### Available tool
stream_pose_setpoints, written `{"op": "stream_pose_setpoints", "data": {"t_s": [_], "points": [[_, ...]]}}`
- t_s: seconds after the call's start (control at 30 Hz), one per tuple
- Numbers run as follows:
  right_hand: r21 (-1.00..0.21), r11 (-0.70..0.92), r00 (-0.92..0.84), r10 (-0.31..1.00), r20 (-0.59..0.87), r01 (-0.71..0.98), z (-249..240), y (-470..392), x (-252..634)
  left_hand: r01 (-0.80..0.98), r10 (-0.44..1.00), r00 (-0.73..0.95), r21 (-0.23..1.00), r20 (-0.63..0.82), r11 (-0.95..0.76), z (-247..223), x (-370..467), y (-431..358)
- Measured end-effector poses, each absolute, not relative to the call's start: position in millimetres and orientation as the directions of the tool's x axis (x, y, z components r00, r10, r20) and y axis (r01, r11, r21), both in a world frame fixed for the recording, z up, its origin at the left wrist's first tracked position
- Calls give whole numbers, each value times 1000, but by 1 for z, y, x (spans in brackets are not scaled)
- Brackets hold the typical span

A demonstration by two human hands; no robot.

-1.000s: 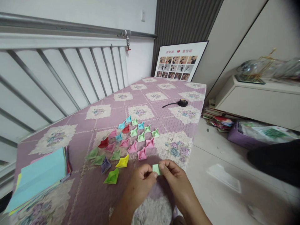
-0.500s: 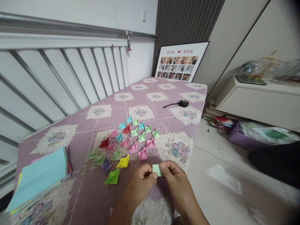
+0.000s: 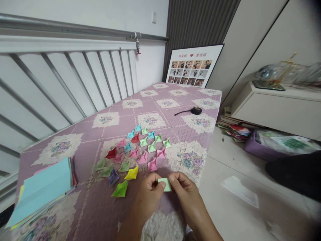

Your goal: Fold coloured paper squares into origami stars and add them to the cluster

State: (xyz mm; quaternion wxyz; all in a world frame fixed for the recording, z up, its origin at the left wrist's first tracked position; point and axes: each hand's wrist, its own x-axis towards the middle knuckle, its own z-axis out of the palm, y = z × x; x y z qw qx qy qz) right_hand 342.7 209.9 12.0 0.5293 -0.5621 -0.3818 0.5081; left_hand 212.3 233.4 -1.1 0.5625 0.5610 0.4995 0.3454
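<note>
A small pale green folded paper (image 3: 167,187) is pinched between both hands above the near part of the table. My left hand (image 3: 151,192) grips its left side, the thumb lying over the paper's face. On the opposite side, my right hand (image 3: 185,190) holds the upper right edge between thumb and curled fingers. Just beyond the hands sit several small folded paper boats in rows: a pink boat (image 3: 152,164), a yellow boat (image 3: 131,173), a bright green boat (image 3: 120,189) and a purple boat (image 3: 113,177) are among the closest.
A stack of coloured paper sheets (image 3: 47,182) lies at the table's left. Farther back on the floral tablecloth (image 3: 173,117) rests a black tape measure (image 3: 196,110). A radiator (image 3: 82,77) runs along the left wall. To the right, a purple bin (image 3: 260,147) stands on the floor.
The pale green paper has shifted slightly left and tilted in the hands. My left thumb now lies farther over it, and my right hand has followed a little leftward. The boats have not moved.
</note>
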Motion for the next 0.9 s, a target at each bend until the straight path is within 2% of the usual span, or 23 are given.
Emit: {"op": "stream_pose_setpoints", "data": {"t_s": [0.2, 0.4, 0.63, 0.9], "points": [[-986, -158, 151, 975, -165, -53, 9, 209, 344, 193, 956, 248, 975, -155, 108, -1, 213, 232], [-993, -119, 198, 973, -116, 2, 15, 207, 340, 189, 961, 247, 979, -121, 75, 2, 215, 232], [-989, -130, 286, 947, -144, -70, 11, 209, 345, 140, 939, 313, 985, -143, 103, 1, 215, 232], [-985, -99, 292, 947, -137, -142, 10, 210, 346, 152, 939, 273, 974, -207, 171, 2, 215, 233]]}}
